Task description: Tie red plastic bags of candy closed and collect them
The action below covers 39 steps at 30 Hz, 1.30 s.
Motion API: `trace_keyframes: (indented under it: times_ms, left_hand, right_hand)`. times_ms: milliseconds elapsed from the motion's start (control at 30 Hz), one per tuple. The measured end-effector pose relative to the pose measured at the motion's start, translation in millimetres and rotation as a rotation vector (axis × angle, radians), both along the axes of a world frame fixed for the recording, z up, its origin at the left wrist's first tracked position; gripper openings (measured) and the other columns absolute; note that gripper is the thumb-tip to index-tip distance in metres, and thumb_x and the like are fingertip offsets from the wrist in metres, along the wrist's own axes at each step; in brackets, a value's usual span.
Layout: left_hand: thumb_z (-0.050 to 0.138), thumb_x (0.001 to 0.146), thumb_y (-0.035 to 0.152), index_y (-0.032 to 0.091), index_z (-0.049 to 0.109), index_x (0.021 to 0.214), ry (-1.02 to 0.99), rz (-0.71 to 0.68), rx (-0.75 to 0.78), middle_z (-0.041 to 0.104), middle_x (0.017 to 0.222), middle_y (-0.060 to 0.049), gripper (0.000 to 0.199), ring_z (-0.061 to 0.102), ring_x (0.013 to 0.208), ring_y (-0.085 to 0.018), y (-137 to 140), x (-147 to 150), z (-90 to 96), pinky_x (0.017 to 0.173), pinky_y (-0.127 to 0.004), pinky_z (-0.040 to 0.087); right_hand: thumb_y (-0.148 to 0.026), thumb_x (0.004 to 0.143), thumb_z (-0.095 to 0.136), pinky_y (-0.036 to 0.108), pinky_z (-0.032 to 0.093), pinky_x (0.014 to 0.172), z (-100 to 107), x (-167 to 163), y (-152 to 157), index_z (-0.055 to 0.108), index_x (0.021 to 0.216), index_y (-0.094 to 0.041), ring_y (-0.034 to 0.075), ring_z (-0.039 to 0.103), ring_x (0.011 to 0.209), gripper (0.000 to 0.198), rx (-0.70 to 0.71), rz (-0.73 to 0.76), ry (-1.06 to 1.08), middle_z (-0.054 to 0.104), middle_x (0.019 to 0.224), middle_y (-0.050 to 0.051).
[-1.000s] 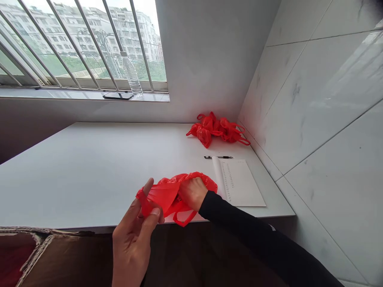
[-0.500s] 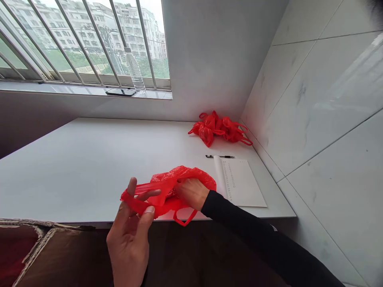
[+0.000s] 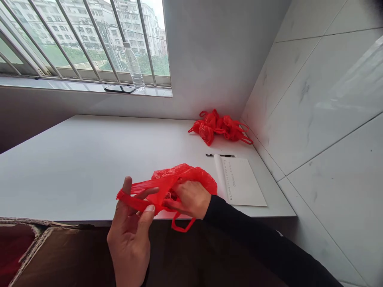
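A red plastic bag (image 3: 161,184) lies at the front edge of the white table, its mouth stretched open. My left hand (image 3: 131,231) holds one handle, which loops around its raised fingers, with the thumb against the plastic. My right hand (image 3: 193,197) reaches into the opening; its thumb shows in part, while the other fingers are hidden inside. Beside the right fingertips a small dark, patterned patch (image 3: 171,195) shows inside the bag; what it belongs to I cannot make out. The other handle (image 3: 183,228) hangs over the table edge below my right wrist.
An open notebook (image 3: 245,181) and a black pen (image 3: 220,155) lie to the right on the white table (image 3: 89,159). Several knotted red bags (image 3: 220,126) sit in the back corner. A bottle (image 3: 135,69) and a phone (image 3: 119,89) rest on the sill. A cardboard box (image 3: 54,255) stands front left.
My right hand has turned slightly and drawn a little to the right, its thumb now showing. The left hand has pulled the handle slightly left. More of the dark patterned patch is visible.
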<state>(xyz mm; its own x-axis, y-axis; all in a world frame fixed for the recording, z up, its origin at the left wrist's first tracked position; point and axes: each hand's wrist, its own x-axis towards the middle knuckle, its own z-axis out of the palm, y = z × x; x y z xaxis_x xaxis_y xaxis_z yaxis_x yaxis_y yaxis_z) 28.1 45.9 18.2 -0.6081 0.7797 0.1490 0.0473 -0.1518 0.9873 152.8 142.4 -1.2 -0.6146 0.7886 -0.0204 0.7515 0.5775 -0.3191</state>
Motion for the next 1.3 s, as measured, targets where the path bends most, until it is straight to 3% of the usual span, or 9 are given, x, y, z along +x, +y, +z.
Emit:
trace_keyframes:
  times_ms: [133, 300, 367, 467, 567, 733, 900, 1067, 1300]
  left_hand:
    - [0.075, 0.081, 0.04, 0.038, 0.052, 0.148, -0.001, 0.013, 0.022, 0.073, 0.103, -0.003, 0.071, 0.064, 0.103, -0.03, 0.2, 4.6, 4.9, 0.096, -0.052, 0.053]
    - [0.071, 0.086, 0.041, 0.039, 0.052, 0.147, 0.036, -0.053, 0.002, 0.072, 0.112, -0.003, 0.064, 0.064, 0.111, -0.029, -1.1, 6.7, 2.8, 0.1, -0.05, 0.05]
    - [0.071, 0.087, 0.041, 0.039, 0.051, 0.148, 0.034, -0.061, -0.007, 0.072, 0.112, -0.002, 0.064, 0.064, 0.112, -0.028, -1.6, 6.9, 1.7, 0.102, -0.049, 0.048]
    - [0.072, 0.085, 0.042, 0.039, 0.051, 0.148, 0.031, -0.045, 0.002, 0.073, 0.111, -0.002, 0.066, 0.065, 0.106, -0.027, -1.1, 6.4, 1.2, 0.092, -0.043, 0.053]
    - [0.073, 0.084, 0.043, 0.038, 0.053, 0.147, 0.029, -0.042, 0.003, 0.073, 0.11, -0.002, 0.066, 0.065, 0.104, -0.027, -0.6, 6.3, 1.7, 0.089, -0.043, 0.054]
    - [0.071, 0.088, 0.041, 0.039, 0.051, 0.147, 0.055, -0.124, -0.001, 0.071, 0.12, -0.002, 0.063, 0.063, 0.116, -0.029, -2.8, 6.5, 0.6, 0.103, -0.049, 0.051]
    - [0.07, 0.088, 0.042, 0.037, 0.049, 0.149, 0.037, -0.128, -0.025, 0.07, 0.124, -0.004, 0.065, 0.064, 0.114, -0.028, -4.5, 8.2, -0.1, 0.099, -0.047, 0.056]
    - [0.069, 0.088, 0.041, 0.038, 0.05, 0.148, 0.055, -0.152, -0.079, 0.071, 0.117, -0.002, 0.063, 0.065, 0.111, -0.026, -6.4, 13.1, 3.4, 0.096, -0.042, 0.057]
    - [0.068, 0.09, 0.043, 0.039, 0.049, 0.149, 0.102, -0.197, -0.089, 0.072, 0.12, -0.003, 0.062, 0.066, 0.109, -0.025, -5.3, 16.2, 1.8, 0.095, -0.042, 0.058]
  right_hand:
    - [-0.028, 0.102, 0.05, 0.03, 0.037, 0.058, 6.9, 6.3, 1.3, 0.066, 0.105, -0.017, 0.022, 0.067, 0.077, 0.019, -0.001, -0.031, -0.103, 0.072, 0.087, 0.007]
    - [-0.02, 0.084, 0.073, 0.03, 0.041, 0.058, 0.4, 8.7, 3.0, 0.069, 0.088, -0.014, 0.025, 0.067, 0.077, 0.008, -0.021, -0.02, -0.203, 0.072, 0.084, 0.009]
    - [-0.014, 0.083, 0.07, 0.03, 0.041, 0.057, -2.3, 8.8, 2.6, 0.069, 0.084, -0.014, 0.025, 0.066, 0.075, 0.001, -0.019, -0.02, -0.213, 0.072, 0.082, 0.009]
    - [-0.008, 0.084, 0.062, 0.03, 0.04, 0.055, -2.9, 10.1, 4.0, 0.069, 0.082, -0.014, 0.024, 0.065, 0.072, 0.01, -0.013, -0.018, -0.208, 0.071, 0.079, 0.008]
    - [-0.009, 0.088, 0.058, 0.029, 0.04, 0.058, -1.5, 11.5, 7.8, 0.07, 0.087, -0.016, 0.023, 0.066, 0.075, 0.013, 0.003, -0.024, -0.176, 0.072, 0.084, 0.008]
    - [-0.016, 0.091, 0.06, 0.028, 0.042, 0.065, -1.7, 16.2, 12.7, 0.07, 0.097, -0.02, 0.022, 0.068, 0.088, 0.012, 0.02, -0.008, -0.117, 0.074, 0.099, 0.005]
    - [-0.008, 0.09, 0.056, 0.029, 0.041, 0.062, -3.1, 28.5, 11.6, 0.07, 0.098, -0.018, 0.023, 0.069, 0.081, 0.018, 0.004, -0.035, -0.146, 0.074, 0.089, 0.008]
    - [-0.009, 0.086, 0.062, 0.028, 0.043, 0.068, -1.9, 39.8, 3.3, 0.072, 0.094, -0.019, 0.025, 0.07, 0.093, 0.015, -0.03, -0.011, -0.169, 0.076, 0.096, 0.008]
    - [-0.009, 0.088, 0.059, 0.027, 0.041, 0.064, -1.0, 49.2, 6.4, 0.067, 0.111, -0.017, 0.024, 0.07, 0.087, 0.026, -0.035, -0.157, -0.129, 0.075, 0.1, 0.009]
